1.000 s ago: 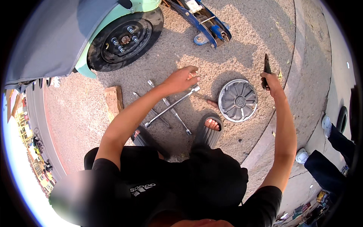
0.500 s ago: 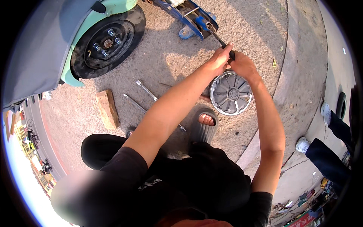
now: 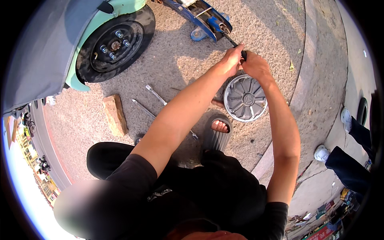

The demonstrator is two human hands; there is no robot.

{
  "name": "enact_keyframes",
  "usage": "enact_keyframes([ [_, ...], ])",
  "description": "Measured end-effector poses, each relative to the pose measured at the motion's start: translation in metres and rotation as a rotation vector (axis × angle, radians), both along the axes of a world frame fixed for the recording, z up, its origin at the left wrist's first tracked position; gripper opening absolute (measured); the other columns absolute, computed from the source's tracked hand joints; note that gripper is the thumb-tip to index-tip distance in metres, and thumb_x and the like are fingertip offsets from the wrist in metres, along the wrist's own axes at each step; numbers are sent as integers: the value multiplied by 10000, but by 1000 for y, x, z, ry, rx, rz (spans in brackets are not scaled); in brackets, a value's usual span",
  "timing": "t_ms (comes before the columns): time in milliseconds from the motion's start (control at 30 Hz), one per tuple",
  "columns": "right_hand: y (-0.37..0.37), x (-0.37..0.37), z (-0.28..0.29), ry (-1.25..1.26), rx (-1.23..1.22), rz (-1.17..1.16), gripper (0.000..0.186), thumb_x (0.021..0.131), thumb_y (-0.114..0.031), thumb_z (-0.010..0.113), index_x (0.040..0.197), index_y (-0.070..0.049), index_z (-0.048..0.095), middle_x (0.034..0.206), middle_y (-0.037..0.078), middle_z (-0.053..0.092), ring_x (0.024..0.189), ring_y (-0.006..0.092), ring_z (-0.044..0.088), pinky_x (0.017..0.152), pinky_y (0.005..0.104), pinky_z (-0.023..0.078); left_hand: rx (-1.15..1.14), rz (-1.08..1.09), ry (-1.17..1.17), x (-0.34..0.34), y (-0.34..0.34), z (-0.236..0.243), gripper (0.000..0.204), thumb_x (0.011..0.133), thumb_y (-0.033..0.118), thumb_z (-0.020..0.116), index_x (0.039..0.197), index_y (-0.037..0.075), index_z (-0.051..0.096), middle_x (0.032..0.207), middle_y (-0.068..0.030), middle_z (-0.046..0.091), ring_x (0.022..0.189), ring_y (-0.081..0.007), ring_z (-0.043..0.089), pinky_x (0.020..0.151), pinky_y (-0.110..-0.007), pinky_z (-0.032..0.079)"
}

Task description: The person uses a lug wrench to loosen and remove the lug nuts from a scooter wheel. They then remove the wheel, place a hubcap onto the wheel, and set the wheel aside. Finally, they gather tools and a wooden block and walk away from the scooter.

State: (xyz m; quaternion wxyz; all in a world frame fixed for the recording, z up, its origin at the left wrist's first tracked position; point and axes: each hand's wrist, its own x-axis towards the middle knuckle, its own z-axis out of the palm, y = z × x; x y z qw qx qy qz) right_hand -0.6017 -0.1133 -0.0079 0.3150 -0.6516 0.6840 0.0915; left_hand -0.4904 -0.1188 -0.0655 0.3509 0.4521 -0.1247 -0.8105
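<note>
Our left hand (image 3: 231, 61) has just joined our right hand (image 3: 256, 66), both grasping the dark bar (image 3: 231, 41) at the blue jack (image 3: 218, 26): two-handed hold now.

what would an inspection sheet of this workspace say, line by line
surface: rough, sunlit and shaded ground
work items: dark rod reaching to the end of a blue jack; black wheel with silver nuts showing; wheel cover lying on the ground
clutter: brick-like block; cross wrench and pointed bar, both partly hidden by the left forearm
hands: left hand and right hand both closed around the rod
cables: nothing seen
surroundings: another person's white shoes and a loose tyre to the right
</note>
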Motion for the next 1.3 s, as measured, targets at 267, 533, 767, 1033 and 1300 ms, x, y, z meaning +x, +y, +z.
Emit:
enact_keyframes([
  [267,-6,-10,0,-111,90,-9,457,885,-349,592,1214,-34,615,1141,220,684,1100,370,648,931,452,494,-29,14,-175,-9,-10,-8,402,1049,370,408,1037,-14,527,879,-125,605,768,-219,577,688,-406,499],
  [533,-19,-16,16,-69,199,-51,512,862,-344,567,1284,-56,594,1181,258,664,1120,361,651,960,434,493,177,277,-185,-37,-19,7,348,1027,329,438,1074,-5,522,903,-127,646,763,-255,636,668,-431,536],
  [767,-6,0,22,145,-82,-17,502,934,-328,504,1318,-5,508,1185,241,658,1111,364,646,950,442,499,102,351,-21,-34,-13,-19,380,1010,440,519,906,79,571,754,-34,597,659,-176,565,623,-384,489],
  [1033,4,1,1,526,-435,197,342,908,-253,567,1182,-50,537,1017,144,648,944,307,657,802,450,519,18,174,37,-22,-7,-4,381,974,445,606,1025,67,621,914,-68,633,894,-209,603,785,-411,500],
  [1300,11,-1,5,703,-929,383,394,873,-255,607,1215,-72,536,945,20,546,885,172,539,739,341,421,-229,-95,-247,11,15,24,371,990,336,600,1204,33,585,1127,-90,649,1027,-206,622,869,-408,514],
])
